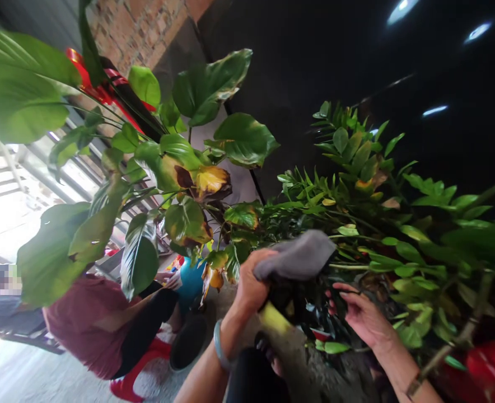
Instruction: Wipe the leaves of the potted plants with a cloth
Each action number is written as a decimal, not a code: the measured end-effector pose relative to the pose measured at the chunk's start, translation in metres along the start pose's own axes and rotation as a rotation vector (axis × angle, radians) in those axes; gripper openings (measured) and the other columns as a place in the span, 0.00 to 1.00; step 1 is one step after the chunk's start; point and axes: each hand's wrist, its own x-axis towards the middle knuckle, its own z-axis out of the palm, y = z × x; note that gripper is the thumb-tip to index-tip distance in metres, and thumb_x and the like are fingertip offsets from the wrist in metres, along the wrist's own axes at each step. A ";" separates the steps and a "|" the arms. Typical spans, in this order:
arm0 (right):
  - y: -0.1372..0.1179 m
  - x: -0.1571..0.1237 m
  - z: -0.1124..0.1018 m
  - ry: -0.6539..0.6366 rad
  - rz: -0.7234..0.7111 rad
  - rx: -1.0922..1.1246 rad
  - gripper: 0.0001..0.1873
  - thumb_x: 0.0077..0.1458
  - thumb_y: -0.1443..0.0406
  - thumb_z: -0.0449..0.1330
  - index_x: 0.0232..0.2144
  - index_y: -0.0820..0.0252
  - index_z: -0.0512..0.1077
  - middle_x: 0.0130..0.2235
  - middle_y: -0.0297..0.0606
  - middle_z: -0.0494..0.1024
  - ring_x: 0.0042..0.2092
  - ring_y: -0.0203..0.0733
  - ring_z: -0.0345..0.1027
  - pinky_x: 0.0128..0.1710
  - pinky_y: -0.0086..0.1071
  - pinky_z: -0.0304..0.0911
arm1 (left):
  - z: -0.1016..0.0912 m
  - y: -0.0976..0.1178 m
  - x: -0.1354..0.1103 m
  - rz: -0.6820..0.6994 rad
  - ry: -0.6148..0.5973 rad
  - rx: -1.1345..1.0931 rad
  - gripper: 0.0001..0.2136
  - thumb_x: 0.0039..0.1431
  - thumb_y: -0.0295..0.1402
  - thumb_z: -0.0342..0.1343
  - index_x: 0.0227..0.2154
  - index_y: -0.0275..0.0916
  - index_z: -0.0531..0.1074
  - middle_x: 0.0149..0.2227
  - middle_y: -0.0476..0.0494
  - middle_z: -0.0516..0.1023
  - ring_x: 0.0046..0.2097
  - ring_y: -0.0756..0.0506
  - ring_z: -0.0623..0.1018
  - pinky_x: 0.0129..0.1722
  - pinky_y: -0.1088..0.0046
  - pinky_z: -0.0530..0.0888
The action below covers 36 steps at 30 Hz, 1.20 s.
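Grey cloth [298, 257] is being clutched in the left hand [247, 288], raised before the small-leaved plant [356, 162]; the right hand [360, 316], open-fingered, is being slipped among its lower stems. Which leaves are already wiped cannot be told.

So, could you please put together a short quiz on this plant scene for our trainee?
1. What does the left hand hold? A) a grey cloth B) scissors C) a watering can
2. True or false: the right hand also has a grip on the cloth.
3. What colours are the damaged patches on the large leaf above the cloth?

Key: 1 A. 2 False: it is open among the stems, apart from the cloth. 3 Yellow and brown.
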 end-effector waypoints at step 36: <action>-0.001 -0.002 0.005 0.000 0.005 0.018 0.14 0.31 0.65 0.73 0.28 0.54 0.80 0.29 0.38 0.83 0.27 0.44 0.75 0.24 0.36 0.69 | -0.005 -0.005 0.025 0.053 -0.033 0.198 0.24 0.35 0.20 0.48 0.38 0.39 0.77 0.43 0.43 0.79 0.46 0.42 0.76 0.51 0.63 0.71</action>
